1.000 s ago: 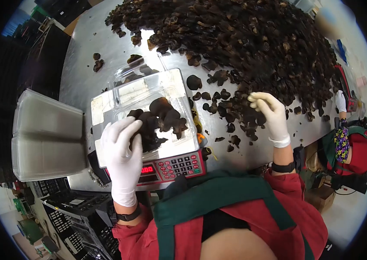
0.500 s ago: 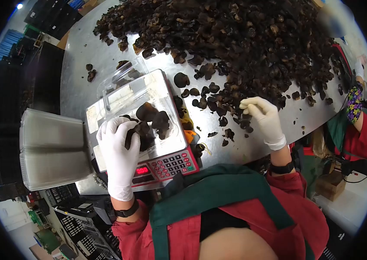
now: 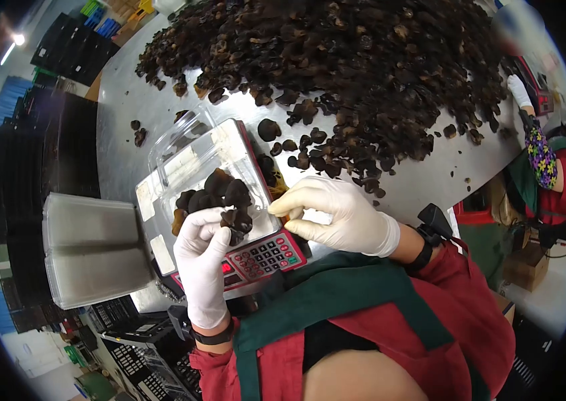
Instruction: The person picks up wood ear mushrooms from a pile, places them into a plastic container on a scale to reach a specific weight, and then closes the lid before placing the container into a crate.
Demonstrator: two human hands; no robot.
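Observation:
My gloved left hand (image 3: 203, 257) is over the front of a clear plastic clamshell tray (image 3: 261, 194), pinching a dark wood ear mushroom (image 3: 237, 226) at its fingertips. Several more wood ear mushrooms (image 3: 213, 190) lie in the tray behind it. The tray rests on a red and white digital scale (image 3: 161, 250), its lid raised at the far side. My gloved right hand (image 3: 343, 214) hovers by the scale's right corner, thumb and fingers curved apart, with nothing visible between them.
A large heap of wood ear mushrooms (image 3: 336, 53) covers the back of the metal table (image 3: 119, 100). Stacked clear plastic trays (image 3: 96, 247) stand left of the scale. At right, a co-worker's gloved hand (image 3: 518, 90) is near another red scale (image 3: 540, 93).
My right hand has come left from the edge of the heap to the scale. My left hand has drawn back toward the tray's front and lifted a mushroom in its fingertips.

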